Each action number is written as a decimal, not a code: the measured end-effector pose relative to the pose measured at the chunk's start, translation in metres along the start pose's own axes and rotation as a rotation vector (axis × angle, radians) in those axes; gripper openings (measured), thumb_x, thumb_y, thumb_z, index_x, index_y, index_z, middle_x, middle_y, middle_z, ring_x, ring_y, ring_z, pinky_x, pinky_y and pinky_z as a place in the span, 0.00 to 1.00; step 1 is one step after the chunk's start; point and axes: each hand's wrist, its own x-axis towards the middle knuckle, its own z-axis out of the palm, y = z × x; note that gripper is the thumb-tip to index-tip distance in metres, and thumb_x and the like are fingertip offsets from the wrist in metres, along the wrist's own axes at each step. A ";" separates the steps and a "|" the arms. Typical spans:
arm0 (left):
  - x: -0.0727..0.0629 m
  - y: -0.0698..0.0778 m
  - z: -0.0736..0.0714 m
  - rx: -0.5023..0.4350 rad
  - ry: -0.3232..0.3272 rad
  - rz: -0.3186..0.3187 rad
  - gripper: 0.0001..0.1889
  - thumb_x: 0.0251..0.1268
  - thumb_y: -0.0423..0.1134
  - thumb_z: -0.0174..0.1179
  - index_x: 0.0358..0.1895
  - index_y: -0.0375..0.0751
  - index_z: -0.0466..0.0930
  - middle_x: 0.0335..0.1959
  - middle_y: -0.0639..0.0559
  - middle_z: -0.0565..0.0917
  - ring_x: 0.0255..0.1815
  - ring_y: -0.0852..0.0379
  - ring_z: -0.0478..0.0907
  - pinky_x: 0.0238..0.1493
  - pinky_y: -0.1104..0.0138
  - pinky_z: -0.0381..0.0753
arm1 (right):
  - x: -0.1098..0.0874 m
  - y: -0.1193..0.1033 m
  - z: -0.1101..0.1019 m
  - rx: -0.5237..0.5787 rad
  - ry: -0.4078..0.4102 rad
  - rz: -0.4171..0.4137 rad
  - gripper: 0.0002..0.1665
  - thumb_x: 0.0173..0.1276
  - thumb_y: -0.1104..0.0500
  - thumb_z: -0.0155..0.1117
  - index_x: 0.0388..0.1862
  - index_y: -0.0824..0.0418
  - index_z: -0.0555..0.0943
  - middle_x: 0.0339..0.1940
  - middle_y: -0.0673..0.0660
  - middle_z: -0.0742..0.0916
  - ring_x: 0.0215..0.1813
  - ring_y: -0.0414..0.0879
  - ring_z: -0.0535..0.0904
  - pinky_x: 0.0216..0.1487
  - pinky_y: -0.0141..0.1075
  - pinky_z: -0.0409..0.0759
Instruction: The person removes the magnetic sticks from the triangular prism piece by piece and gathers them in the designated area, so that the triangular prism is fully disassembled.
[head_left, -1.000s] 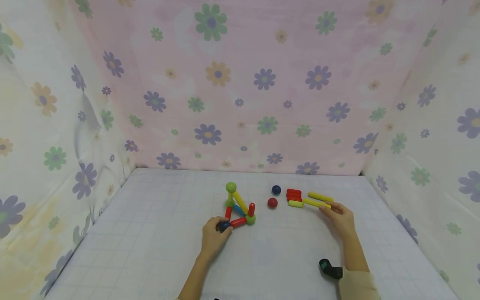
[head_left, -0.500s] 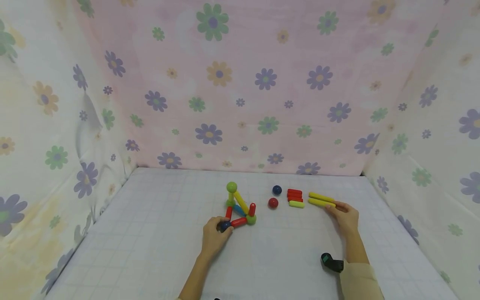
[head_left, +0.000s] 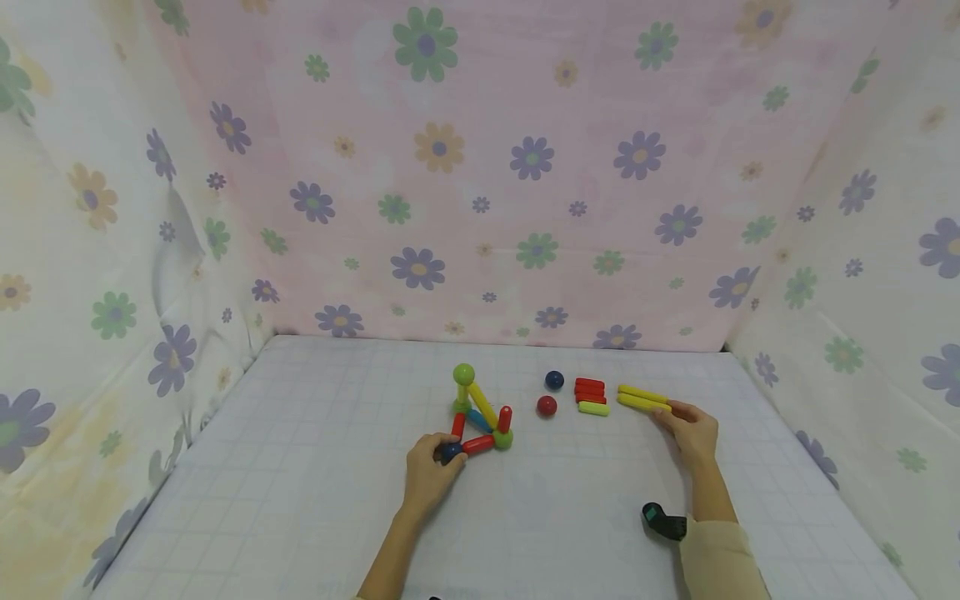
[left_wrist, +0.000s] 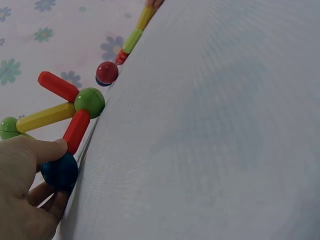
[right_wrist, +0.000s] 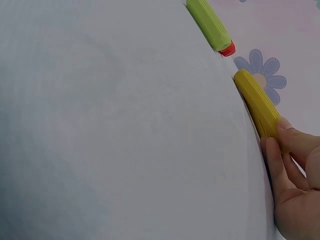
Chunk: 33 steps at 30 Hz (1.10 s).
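Observation:
My left hand (head_left: 430, 475) grips a dark blue ball (left_wrist: 61, 172) at the near corner of a stick-and-ball frame. Two red sticks (head_left: 477, 444) run from that ball. One meets a green ball (head_left: 502, 438) that also carries an upright red stick (head_left: 505, 418). A long yellow stick (head_left: 482, 405) slants up to another green ball (head_left: 463, 374) on a short post, and a blue stick (head_left: 478, 420) lies low behind. At the right, my right hand (head_left: 690, 433) pinches the end of a yellow stick (right_wrist: 257, 104) lying alongside a second yellow stick (head_left: 642, 393).
Between the frame and the yellow sticks lie a loose dark blue ball (head_left: 554, 380), a red ball (head_left: 547, 406), several short red sticks (head_left: 589, 391) and a light green stick (head_left: 594, 409). A black device (head_left: 663, 522) is near the right wrist. Flowered cloth (head_left: 480, 250) walls the table.
My right hand has shifted right with its yellow stick, away from the light green stick and up beside the other yellow one. My left hand stays on the blue ball.

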 end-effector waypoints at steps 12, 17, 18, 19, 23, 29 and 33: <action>0.000 0.001 0.000 0.000 0.008 -0.003 0.13 0.46 0.29 0.70 0.38 0.34 0.83 0.34 0.46 0.81 0.35 0.54 0.75 0.37 0.68 0.76 | 0.003 -0.005 0.003 0.005 -0.008 0.074 0.29 0.64 0.58 0.63 0.61 0.71 0.71 0.59 0.67 0.74 0.39 0.32 0.72 0.33 0.16 0.73; 0.000 0.002 -0.001 -0.001 0.004 -0.002 0.13 0.46 0.29 0.70 0.38 0.35 0.83 0.34 0.47 0.80 0.35 0.54 0.75 0.37 0.68 0.76 | 0.001 -0.006 0.004 0.067 -0.012 0.078 0.29 0.64 0.62 0.62 0.61 0.73 0.70 0.58 0.65 0.73 0.29 0.25 0.73 0.33 0.20 0.76; 0.000 0.002 -0.001 -0.001 0.002 -0.004 0.13 0.46 0.29 0.70 0.38 0.35 0.83 0.34 0.47 0.80 0.35 0.54 0.74 0.37 0.68 0.76 | 0.000 -0.006 0.004 0.074 -0.010 0.075 0.29 0.64 0.62 0.62 0.61 0.73 0.69 0.58 0.65 0.73 0.28 0.24 0.73 0.33 0.20 0.76; 0.000 0.002 -0.001 0.000 0.002 -0.006 0.13 0.46 0.29 0.70 0.38 0.35 0.83 0.34 0.47 0.80 0.35 0.54 0.74 0.37 0.68 0.76 | -0.002 -0.006 0.005 0.084 -0.005 0.072 0.29 0.64 0.62 0.62 0.61 0.72 0.69 0.58 0.64 0.73 0.28 0.24 0.74 0.34 0.20 0.77; 0.001 0.003 -0.001 0.004 -0.001 -0.017 0.12 0.47 0.29 0.70 0.38 0.35 0.83 0.34 0.47 0.80 0.35 0.55 0.75 0.37 0.68 0.76 | -0.010 -0.009 0.008 0.129 0.040 0.064 0.28 0.65 0.61 0.61 0.62 0.69 0.69 0.55 0.60 0.73 0.27 0.26 0.76 0.33 0.21 0.77; 0.000 0.003 -0.002 0.011 0.000 -0.018 0.13 0.47 0.30 0.70 0.38 0.36 0.83 0.34 0.47 0.81 0.35 0.55 0.75 0.37 0.68 0.77 | -0.025 -0.023 0.017 0.202 0.094 -0.044 0.27 0.63 0.66 0.63 0.59 0.72 0.69 0.46 0.58 0.71 0.24 0.29 0.76 0.30 0.22 0.78; 0.000 0.001 -0.001 0.015 -0.009 -0.020 0.13 0.47 0.30 0.70 0.39 0.35 0.83 0.35 0.47 0.80 0.36 0.55 0.75 0.37 0.68 0.76 | -0.034 -0.035 0.026 0.285 0.030 -0.125 0.25 0.61 0.70 0.62 0.57 0.75 0.70 0.39 0.56 0.73 0.24 0.33 0.80 0.30 0.24 0.79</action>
